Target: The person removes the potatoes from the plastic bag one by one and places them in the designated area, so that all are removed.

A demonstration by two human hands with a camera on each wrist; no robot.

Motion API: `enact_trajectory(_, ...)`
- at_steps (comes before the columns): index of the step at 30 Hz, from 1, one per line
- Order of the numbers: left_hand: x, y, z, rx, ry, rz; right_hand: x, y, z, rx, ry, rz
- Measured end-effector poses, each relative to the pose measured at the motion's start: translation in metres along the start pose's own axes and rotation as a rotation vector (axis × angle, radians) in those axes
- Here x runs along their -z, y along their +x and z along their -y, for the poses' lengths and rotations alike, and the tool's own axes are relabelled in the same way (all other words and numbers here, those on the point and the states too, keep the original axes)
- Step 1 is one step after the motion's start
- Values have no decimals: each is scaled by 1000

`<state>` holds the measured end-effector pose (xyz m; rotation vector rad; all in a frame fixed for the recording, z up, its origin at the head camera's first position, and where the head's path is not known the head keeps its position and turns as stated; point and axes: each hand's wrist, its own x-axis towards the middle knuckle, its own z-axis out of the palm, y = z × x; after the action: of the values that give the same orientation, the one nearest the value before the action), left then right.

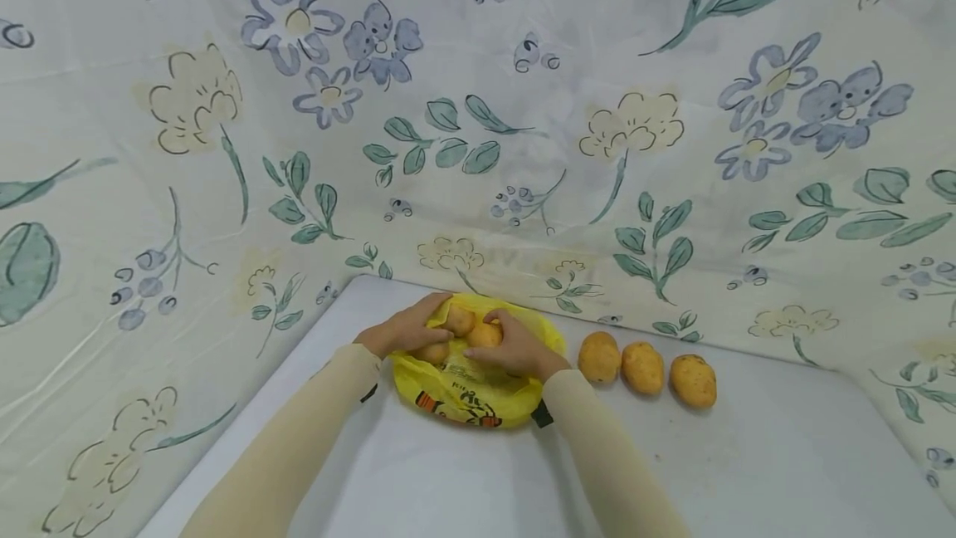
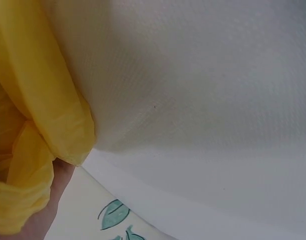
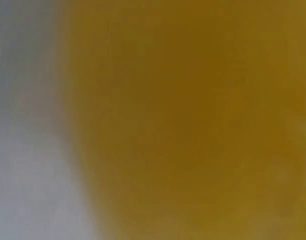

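A yellow plastic bag with dark printing lies with its mouth spread wide near the back of the table. Inside it are a potato at the back and another potato at the left. My left hand holds the bag's left rim, thumb over the inside; the left wrist view shows yellow plastic folded against this hand. Reaching in from the right, my right hand grips a third potato between thumb and fingers. Blurred yellow fills most of the right wrist view.
To the bag's right, three potatoes stand in a row: a near potato, a middle potato and a far-right potato. They rest on a white table. A floral curtain rises along the table's back and left edges.
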<state>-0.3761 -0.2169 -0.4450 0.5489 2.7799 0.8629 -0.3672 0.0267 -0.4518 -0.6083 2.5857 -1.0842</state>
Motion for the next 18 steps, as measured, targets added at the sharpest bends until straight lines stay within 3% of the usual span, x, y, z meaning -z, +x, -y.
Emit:
enact_trajectory(5,1,0,1,21,3,3,-4,1,-1,-50,80,15)
enact_trajectory(18,-1,-1,-1,38,-17,3,-6,0,-5,-91,52,112)
